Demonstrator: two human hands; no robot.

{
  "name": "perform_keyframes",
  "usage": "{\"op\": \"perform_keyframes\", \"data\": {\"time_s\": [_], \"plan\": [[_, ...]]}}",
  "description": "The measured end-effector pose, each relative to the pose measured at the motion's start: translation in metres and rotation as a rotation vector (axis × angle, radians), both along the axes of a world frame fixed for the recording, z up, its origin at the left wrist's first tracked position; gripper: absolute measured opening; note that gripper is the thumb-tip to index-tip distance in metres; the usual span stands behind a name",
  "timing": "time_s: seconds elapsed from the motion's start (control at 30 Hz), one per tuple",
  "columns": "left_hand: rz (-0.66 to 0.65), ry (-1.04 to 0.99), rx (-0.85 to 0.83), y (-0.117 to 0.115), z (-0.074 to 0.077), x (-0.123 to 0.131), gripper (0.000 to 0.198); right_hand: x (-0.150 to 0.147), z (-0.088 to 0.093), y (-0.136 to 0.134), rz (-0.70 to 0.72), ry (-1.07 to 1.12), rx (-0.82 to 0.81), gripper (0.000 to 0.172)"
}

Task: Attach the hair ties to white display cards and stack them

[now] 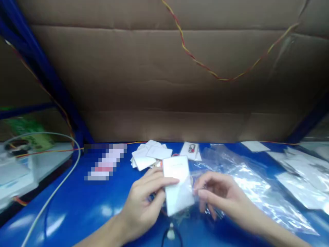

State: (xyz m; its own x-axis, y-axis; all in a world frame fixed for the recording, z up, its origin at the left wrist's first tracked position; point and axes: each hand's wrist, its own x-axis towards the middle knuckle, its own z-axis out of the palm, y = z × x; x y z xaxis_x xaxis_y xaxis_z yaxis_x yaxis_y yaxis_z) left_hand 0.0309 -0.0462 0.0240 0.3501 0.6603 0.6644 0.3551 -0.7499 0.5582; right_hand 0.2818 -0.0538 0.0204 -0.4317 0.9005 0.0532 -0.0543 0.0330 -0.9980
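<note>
A white card (177, 171) stands tilted upright in front of me, with faint print near its top. My left hand (146, 200) grips it from the left, the forefinger laid across its face. Clear film seems to show along the card's lower right edge. Close to that edge, my right hand (218, 193) is curled with thumb and fingertips pinched together; what they hold is too blurred to make out. Behind the card lies a loose pile of white cards (146, 154). Beside it is a white card with a dark and red print (191, 150).
Clear plastic bags (252, 185) spread over the blue table (84, 209) at the right, with white packets (305, 175) beyond. A pale cable (60, 187) loops at the left. A dark cord (171, 233) lies at the front. Brown cardboard (164, 85) forms the back.
</note>
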Motion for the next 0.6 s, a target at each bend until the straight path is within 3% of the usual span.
{"op": "perform_keyframes", "data": {"time_s": [0.13, 0.4, 0.6], "plan": [[-0.037, 0.023, -0.051, -0.007, 0.003, 0.001, 0.043, -0.001, 0.003, -0.001, -0.058, 0.016, 0.036, 0.018], [-0.156, -0.029, -0.161, -0.009, 0.002, 0.007, 0.03, -0.004, -0.003, -0.002, -0.037, -0.021, 0.004, 0.022], [-0.181, -0.065, -0.187, -0.01, 0.0, 0.01, 0.031, -0.005, -0.008, -0.002, -0.114, -0.086, 0.039, 0.022]]}}
